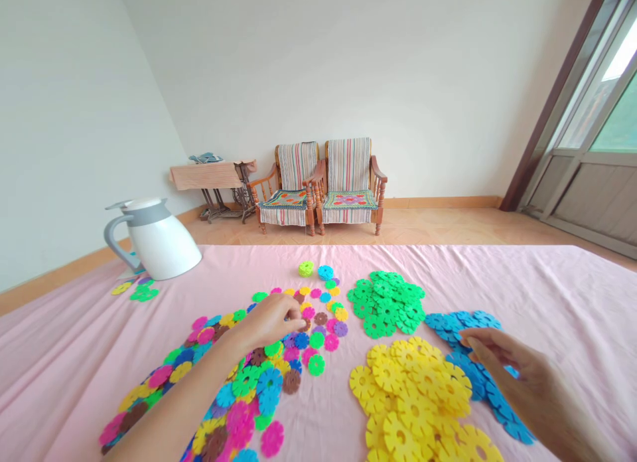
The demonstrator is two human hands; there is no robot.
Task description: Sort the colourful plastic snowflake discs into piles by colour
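My left hand (pixel 276 319) reaches over a spread of mixed-colour notched plastic discs (pixel 246 379). Its fingers are curled closed close to a brown disc; whether they grip a disc is hidden. My right hand (pixel 520 366) is above a group of blue notched discs (pixel 470 369), thumb and forefinger drawn together at the tips. I cannot make out anything between them. Beside the blue discs lies a heap of yellow discs (pixel 413 395), and beyond it a heap of green discs (pixel 385 303).
A white and grey jug (pixel 164 243) stands at the table's left, with a few discs (pixel 144 293) beside it. A lime-green stack (pixel 306 269) and a blue disc stack (pixel 325 272) sit farther back. Pink cloth (pixel 557 283) covers the table. Two wooden chairs (pixel 348 176) stand beyond.
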